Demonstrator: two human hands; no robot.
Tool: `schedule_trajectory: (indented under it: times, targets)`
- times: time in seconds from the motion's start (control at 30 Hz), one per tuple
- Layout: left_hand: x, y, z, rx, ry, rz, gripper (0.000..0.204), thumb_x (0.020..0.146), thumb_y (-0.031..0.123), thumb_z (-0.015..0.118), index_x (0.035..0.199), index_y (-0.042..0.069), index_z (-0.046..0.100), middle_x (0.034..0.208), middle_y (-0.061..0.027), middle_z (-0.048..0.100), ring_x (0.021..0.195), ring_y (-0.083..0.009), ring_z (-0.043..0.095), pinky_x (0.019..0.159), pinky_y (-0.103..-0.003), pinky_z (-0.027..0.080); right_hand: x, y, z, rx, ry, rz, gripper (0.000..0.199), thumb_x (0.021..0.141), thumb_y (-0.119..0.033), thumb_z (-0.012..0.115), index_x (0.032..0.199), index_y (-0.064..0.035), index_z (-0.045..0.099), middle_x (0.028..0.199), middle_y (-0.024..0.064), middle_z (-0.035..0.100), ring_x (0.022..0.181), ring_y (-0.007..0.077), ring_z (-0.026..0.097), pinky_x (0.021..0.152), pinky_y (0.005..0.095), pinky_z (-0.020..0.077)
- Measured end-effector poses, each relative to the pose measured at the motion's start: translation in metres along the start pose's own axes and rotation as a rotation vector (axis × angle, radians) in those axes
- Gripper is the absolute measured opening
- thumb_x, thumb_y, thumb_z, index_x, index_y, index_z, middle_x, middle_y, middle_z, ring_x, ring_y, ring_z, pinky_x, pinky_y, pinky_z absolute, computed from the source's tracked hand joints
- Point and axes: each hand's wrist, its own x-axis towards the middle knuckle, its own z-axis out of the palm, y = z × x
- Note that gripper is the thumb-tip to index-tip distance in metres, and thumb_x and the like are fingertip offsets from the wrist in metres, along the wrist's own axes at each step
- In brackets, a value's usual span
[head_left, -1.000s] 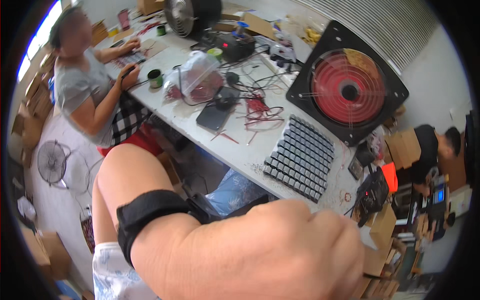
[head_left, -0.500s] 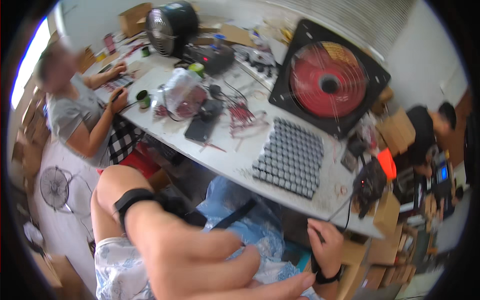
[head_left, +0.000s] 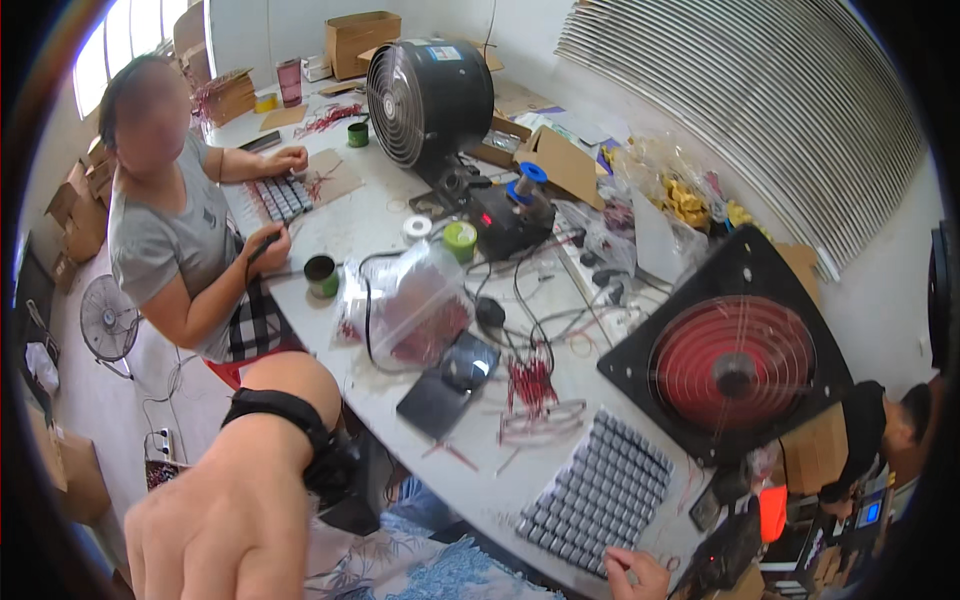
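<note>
My left hand [head_left: 220,510] looms large at the lower left, back up, a black band around its wrist. Its fingers run down past the lower edge, so their tips and any grip are hidden. At the lower edge to the right, my right hand [head_left: 638,574] has curled fingers; what they hold, if anything, I cannot make out. Just beyond it lies a block of grey round-ended cells in rows [head_left: 598,492], flat on the white table [head_left: 470,505]. Left of the block are red wires [head_left: 530,385] and a dark phone-like slab [head_left: 433,403].
Across the left corner a person [head_left: 185,230] works on a similar block [head_left: 280,197]. A black drum fan [head_left: 430,100] and a square fan with red blades [head_left: 735,375] stand on the table. Between them are a clear plastic bag [head_left: 405,305], cables and a dark box with a blue-topped spool [head_left: 510,225].
The view has swung so that more of the table's far side shows. My left hand has shifted to the lower left; my right hand now appears lower, by the block's near edge.
</note>
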Motion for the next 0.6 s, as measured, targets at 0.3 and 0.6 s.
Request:
schedule_trajectory:
  times: [0.3,0.6]
  targets:
    - [-0.060,-0.065,-0.116,-0.841,0.074,-0.916,0.021,0.091,0.016,0.058,0.076,0.001,0.061,0.079,-0.0102,0.065,0.066,-0.0206,0.062,0.051,-0.029,0.046,0.047,-0.013,0.005,0.450,-0.224,0.395,0.023,0.090,-0.013,0.061,0.109,-0.0015,0.064,0.086,0.0064,0.064,0.073,0.0112,0.057,0.063,0.0245,0.0460]
    - [-0.211,-0.264,-0.253,0.169,0.461,-1.922,0.027,0.092,0.026,0.057,0.092,-0.001,0.062,0.084,-0.0069,0.066,0.069,-0.0105,0.062,0.052,-0.023,0.047,0.105,-0.093,-0.047,0.487,-0.392,0.709,0.033,0.093,-0.026,0.058,0.119,-0.0056,0.060,0.093,0.0039,0.067,0.072,0.0087,0.057,0.064,0.0218,0.0456]
